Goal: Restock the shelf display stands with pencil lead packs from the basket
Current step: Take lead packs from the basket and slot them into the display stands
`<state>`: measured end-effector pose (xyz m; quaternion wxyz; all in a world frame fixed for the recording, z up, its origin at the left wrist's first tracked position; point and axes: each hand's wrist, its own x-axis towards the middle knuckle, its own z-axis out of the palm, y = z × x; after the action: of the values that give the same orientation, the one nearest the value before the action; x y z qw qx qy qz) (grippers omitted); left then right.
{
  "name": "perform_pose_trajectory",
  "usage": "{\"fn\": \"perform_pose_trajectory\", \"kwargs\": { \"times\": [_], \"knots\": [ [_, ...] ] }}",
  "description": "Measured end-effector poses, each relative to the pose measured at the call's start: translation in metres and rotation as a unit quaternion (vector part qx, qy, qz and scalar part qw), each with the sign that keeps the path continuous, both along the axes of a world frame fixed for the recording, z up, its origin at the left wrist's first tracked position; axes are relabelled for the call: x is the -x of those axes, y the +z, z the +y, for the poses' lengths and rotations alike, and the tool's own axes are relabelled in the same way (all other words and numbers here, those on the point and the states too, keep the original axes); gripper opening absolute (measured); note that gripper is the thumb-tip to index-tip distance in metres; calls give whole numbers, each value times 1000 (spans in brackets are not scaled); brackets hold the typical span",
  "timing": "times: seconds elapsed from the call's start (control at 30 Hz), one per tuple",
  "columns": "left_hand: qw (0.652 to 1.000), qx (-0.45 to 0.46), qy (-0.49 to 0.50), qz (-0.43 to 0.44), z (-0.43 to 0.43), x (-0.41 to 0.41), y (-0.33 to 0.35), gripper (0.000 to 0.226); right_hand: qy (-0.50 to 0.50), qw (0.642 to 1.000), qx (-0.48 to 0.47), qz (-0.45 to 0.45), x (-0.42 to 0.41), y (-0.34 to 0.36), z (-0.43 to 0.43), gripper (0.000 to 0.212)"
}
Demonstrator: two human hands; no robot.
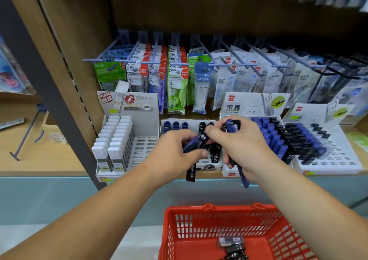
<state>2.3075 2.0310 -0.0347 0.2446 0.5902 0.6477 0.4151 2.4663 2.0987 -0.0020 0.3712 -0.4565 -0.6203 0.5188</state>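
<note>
1. A person restocking pencil leads works with both hands raised over the middle display stand (194, 123). The red basket (199, 209) sits below, with a few lead packs (232, 243) lying in its bottom.
2. The left hand (175, 150) grips a small bunch of packs, with a blue pack (192, 144) at the fingertips and a long black pack (191, 172) hanging beneath the palm.
3. The right hand (239, 146) curls round more blue packs (233, 125), while its thumb and forefinger pinch a short black pack (203, 137) held between the two hands.
4. The step in hand looks like freeing one black pack from the bunch to slot it into the stand.
5. To do it well, draw out that single pack while both hands keep their other packs clamped. Turn it cap up and match it to the stand's black column, which stands on the right with the blue on the left. Press it down until it seats level with its neighbours.
6. The main risk is a loose pack slipping from the crowded hands.
</note>
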Motion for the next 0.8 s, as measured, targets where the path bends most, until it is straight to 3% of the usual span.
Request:
{"fn": "perform_pose_trajectory", "kwargs": {
  "times": [0.1, 0.27, 0.37, 0.53, 0.7, 0.8],
  "knots": [
    [999, -2, 8, 32, 4, -2, -4, 26, 27, 1000, -10, -1, 0, 1, -2, 13],
    [998, 22, -33, -57, 2, 4, 0, 13, 142, 985, -80, -56, -17, 8, 3, 18],
    [994, 34, -8, -102, -2, 6, 5, 10, 86, 990, -94, -64, -19, 6, 8, 8],
    [971, 44, 106, -209, -6, 19, 14, 17, 8, 986, -143, -80, -14, -15, 24, 12],
    [967, 71, 107, -222, -11, 23, 19, 11, 35, 968, -180, -170, -11, -39, 32, 19],
    [971, 74, 108, -199, -11, 26, 21, 17, 46, 965, -195, -172, -10, -43, 35, 19]
  ]
}}
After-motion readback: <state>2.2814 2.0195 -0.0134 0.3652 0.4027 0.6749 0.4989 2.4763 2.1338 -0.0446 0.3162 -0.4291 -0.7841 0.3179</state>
